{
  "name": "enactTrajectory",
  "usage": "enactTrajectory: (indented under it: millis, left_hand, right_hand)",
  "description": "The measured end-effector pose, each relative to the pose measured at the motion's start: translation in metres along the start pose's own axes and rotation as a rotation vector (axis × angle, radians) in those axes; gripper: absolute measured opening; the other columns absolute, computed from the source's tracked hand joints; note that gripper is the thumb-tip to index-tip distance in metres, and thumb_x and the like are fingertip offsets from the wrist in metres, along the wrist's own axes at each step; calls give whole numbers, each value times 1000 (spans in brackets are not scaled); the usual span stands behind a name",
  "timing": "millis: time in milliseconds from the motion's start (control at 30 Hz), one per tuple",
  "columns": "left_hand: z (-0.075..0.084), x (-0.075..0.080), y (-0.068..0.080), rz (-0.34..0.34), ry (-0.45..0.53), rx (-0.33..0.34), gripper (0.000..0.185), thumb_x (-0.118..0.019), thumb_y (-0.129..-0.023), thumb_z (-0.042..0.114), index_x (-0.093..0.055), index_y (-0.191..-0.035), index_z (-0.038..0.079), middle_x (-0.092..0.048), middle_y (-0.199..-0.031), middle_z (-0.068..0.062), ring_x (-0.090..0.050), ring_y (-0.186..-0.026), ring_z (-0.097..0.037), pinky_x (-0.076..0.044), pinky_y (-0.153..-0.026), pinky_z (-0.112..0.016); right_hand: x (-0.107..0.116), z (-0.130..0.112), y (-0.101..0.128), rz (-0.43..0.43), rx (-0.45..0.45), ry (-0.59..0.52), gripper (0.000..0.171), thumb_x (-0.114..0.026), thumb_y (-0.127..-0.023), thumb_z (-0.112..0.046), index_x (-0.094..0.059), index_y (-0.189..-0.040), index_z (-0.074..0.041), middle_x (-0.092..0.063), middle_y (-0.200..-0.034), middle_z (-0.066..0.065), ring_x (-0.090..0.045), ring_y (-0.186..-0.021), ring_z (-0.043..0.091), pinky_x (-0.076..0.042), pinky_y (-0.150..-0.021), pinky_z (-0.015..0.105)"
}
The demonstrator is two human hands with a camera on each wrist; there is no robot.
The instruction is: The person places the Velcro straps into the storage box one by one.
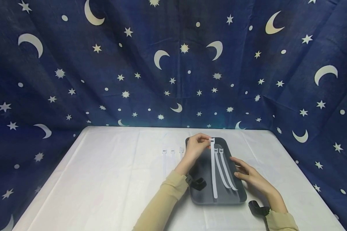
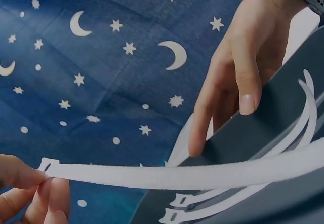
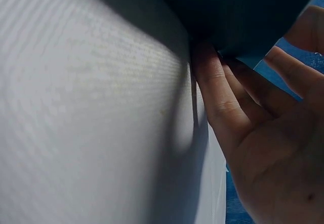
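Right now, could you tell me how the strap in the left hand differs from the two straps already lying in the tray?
The left hand pinches the head of the held strap, lifting that end; the two tray straps lie flat, untouched. The held strap runs straight; the tray straps curve slightly. All are white with slotted heads, over the dark tray.

White-clothed table, set against a dark blue curtain printed with moons and stars. Lying directly on the cloth: a dark grey tray right of centre, and three white straps side by side just left of the tray's far end, pale against the cloth and hard to make out. Right hand resting at the tray's right edge, fingertips down on the cloth.
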State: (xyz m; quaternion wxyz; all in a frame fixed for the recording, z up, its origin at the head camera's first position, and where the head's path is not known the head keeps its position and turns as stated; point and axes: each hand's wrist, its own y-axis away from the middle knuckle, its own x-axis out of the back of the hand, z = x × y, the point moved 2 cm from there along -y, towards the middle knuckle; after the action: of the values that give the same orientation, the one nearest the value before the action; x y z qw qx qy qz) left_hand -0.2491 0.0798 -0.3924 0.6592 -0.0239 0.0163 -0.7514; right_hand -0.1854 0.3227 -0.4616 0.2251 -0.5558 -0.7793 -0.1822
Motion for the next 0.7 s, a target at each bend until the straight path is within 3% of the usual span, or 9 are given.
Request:
enactTrajectory:
  millis: [133,400,700]
  left_hand:
    - [-4,-2,-5,13,-5,21,13,-63,-84,2,-70,-95,1,-71,-80,-12,-62,-58,-3,-56,-69,-24]
    - [-16,-7,-13,45,-75,32,12,-64,-84,2,-70,-93,2,-73,-82,-13,-62,-59,-4,-48,-59,-17]
    - [-29,-11,-20,60,-131,66,12,-63,-84,5,-71,-93,5,-71,-76,-10,-70,-70,-23,-43,-58,-16]
  right_hand:
    - [0,-1,1,-3,9,-10,62,-57,-95,-21,-30,-149,-7,-30,-154,24,-37,-134,52,-36,-94,9]
    - [0,-2,2,0,-7,-8,62,-57,-95,-22,-30,-149,-8,-31,-153,24,-38,-133,52,-38,-95,13]
    - [0,-1,2,7,-5,-1,62,-57,-95,-22,-31,-149,-9,-32,-153,24,-40,-132,51,-38,-95,15]
